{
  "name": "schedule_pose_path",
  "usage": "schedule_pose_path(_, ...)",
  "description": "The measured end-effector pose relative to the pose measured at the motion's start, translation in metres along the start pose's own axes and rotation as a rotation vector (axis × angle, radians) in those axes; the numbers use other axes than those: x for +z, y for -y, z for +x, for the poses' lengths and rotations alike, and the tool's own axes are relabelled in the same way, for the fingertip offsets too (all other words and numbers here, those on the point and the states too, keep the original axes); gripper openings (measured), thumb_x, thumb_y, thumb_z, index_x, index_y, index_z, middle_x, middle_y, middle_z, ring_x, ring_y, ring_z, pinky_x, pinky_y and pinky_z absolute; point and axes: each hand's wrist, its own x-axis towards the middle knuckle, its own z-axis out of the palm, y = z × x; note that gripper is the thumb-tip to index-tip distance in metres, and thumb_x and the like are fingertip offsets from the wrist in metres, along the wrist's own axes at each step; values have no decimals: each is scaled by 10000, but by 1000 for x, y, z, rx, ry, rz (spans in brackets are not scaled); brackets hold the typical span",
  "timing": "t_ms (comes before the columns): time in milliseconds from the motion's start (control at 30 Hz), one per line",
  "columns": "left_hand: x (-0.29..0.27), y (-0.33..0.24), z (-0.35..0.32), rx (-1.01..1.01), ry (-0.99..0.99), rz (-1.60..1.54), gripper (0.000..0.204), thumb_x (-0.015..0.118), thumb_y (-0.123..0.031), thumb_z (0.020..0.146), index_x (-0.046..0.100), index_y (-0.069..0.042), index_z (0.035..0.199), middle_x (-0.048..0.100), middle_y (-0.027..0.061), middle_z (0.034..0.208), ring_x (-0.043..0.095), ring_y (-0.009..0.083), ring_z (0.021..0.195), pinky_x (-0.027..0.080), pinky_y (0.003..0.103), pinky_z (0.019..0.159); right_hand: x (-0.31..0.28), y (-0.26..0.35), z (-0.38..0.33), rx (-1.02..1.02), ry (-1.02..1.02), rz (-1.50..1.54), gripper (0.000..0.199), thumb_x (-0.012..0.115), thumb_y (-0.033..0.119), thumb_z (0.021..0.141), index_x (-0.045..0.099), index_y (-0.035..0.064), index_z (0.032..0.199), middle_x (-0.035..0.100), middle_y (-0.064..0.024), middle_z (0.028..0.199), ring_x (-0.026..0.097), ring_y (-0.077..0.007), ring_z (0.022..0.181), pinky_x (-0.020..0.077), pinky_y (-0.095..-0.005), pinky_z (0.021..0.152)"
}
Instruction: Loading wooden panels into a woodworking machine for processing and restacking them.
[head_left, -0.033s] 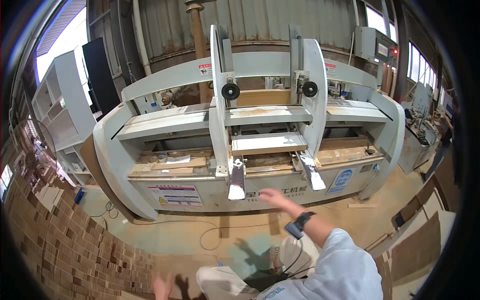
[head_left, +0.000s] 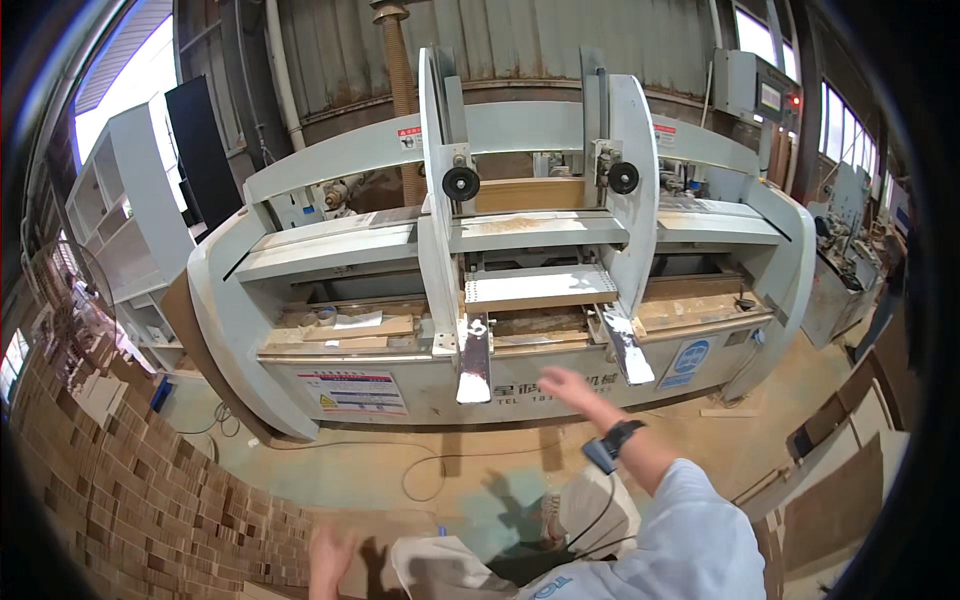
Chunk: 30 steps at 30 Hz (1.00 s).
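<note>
Nearest, at the left, the left hand [head_left: 330,560] is beside the piled wood blocks [head_left: 165,485]; whether its fingers are spread or closed, or touch the wood, I cannot tell. Farther in, to the right, the right hand [head_left: 572,388] reaches out with fingers extended, nothing visible between them, in front of the machine [head_left: 785,290] and short of its ledge.

Beyond it, two bars, a left bar [head_left: 473,362] and a right bar [head_left: 628,348], jut toward the person. The white board [head_left: 537,284] lies flat across their far parts, between two upright panels, with neither hand on it. Farther still are two black knobs [head_left: 461,183] and a brown board [head_left: 528,195].

I judge this a pause between holds, the white board being already in place. Handling it would call for the right hand to reach farther, between the bars, and grip its near edge.
</note>
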Motion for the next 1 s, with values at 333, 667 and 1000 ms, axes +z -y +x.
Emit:
schedule_pose_path(333, 125, -282, 358, 373, 53, -670, 390, 521, -276, 889, 525, -4, 1168, 608, 130, 1060, 555, 178, 1002, 419, 294, 870, -100, -95, 34, -19, -91, -833, 680, 604, 475, 745, 419, 123, 1297, 253, -177, 1410, 171, -377, 1323, 128, -600, 1032)
schedule_pose_path(667, 244, -337, 501, 220, -207, -285, 494, 465, -351, 890, 423, 4, 1231, 481, 256, 1210, 476, 396, 1104, 370, 397, 936, -118, -86, 37, -40, 2, -821, 681, 606, 471, 742, 431, 97, 1284, 239, -209, 1406, 141, -393, 1326, 94, -594, 1034)
schedule_pose_path(1000, 242, -333, 496, 47, -68, -731, 537, 420, -375, 896, 369, -20, 1297, 479, 233, 1241, 459, 339, 1157, 352, 358, 957, -114, -87, 38, -60, -29, -826, 691, 642, 468, 704, 457, 83, 1247, 254, -207, 1391, 147, -409, 1313, 79, -594, 1032)
